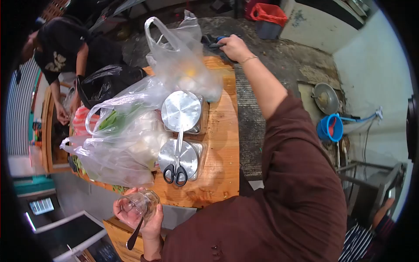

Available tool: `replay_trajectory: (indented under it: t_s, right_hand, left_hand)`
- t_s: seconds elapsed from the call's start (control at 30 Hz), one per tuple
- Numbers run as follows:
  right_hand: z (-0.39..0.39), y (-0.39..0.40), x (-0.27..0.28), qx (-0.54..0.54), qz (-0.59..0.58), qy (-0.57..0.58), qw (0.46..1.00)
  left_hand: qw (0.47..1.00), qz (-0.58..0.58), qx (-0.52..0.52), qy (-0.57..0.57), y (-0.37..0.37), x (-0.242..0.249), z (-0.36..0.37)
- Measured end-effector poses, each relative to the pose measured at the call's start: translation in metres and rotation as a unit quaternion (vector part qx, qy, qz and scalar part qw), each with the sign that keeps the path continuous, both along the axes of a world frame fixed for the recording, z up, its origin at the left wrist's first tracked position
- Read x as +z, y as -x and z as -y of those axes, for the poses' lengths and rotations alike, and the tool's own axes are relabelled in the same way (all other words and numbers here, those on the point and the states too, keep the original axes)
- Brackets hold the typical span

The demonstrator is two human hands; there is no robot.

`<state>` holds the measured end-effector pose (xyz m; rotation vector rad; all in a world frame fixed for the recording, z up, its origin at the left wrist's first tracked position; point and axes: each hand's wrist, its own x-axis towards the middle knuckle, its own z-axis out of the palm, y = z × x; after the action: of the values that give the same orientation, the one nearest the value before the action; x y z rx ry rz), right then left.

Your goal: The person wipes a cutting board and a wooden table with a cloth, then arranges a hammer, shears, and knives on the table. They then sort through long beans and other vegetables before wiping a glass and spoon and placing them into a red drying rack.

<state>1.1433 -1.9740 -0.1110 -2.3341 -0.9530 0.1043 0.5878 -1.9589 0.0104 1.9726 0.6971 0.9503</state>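
Note:
My left hand (150, 218) is wrapped round a clear glass (139, 205) by the near end of the table. A spoon (136, 233) with a dark handle leans out of the glass. My right arm stretches past the far end of the table, where my right hand (235, 48) is closed on a dark thing with a blue part (218, 42); I cannot tell what it is. Between my hands, scissors (176, 168) with black handles lie across two round metal lids (181, 109) on clear containers (198, 159).
Plastic bags (183, 56) fill much of the wooden table (222, 148); another bag (113, 163) holds greens and white items. A person (65, 52) works beside a black bag (109, 83) at left. A blue bucket (328, 128) and a pan (325, 98) stand at right.

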Motion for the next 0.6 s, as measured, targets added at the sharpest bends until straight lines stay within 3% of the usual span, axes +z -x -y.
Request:
replay_trajectory:
  t_s: [0.1,0.17,0.27,0.4,0.47,0.5,0.6]
  right_hand:
    - [-0.054,0.014,-0.031,0.044,-0.014,0.145,0.988]
    - [-0.060,0.021,-0.049,0.085,-0.007,0.177,0.981]
    - [-0.034,0.017,-0.082,0.133,0.166,0.043,0.976]
    - [0.036,0.056,-0.054,0.084,0.194,0.099,0.972]
    - [0.076,0.111,-0.031,0.098,0.145,0.210,0.962]
    - [0.102,0.143,-0.023,0.140,0.158,0.200,0.957]
    - [0.151,0.193,0.014,0.283,-0.033,0.230,0.931]
  left_hand:
    - [0.999,-0.026,0.038,-0.002,0.005,-0.004,0.016]
    - [0.997,-0.020,0.065,0.023,0.007,-0.006,0.023]
    - [0.994,-0.018,0.097,0.044,0.009,-0.004,0.029]
    - [0.996,0.013,0.084,0.012,0.019,-0.003,0.023]
    - [0.996,0.027,0.085,0.004,0.022,-0.005,0.022]
    - [0.996,0.032,0.087,0.000,0.025,-0.005,0.024]
    - [0.994,0.019,0.105,0.018,0.033,-0.006,0.031]
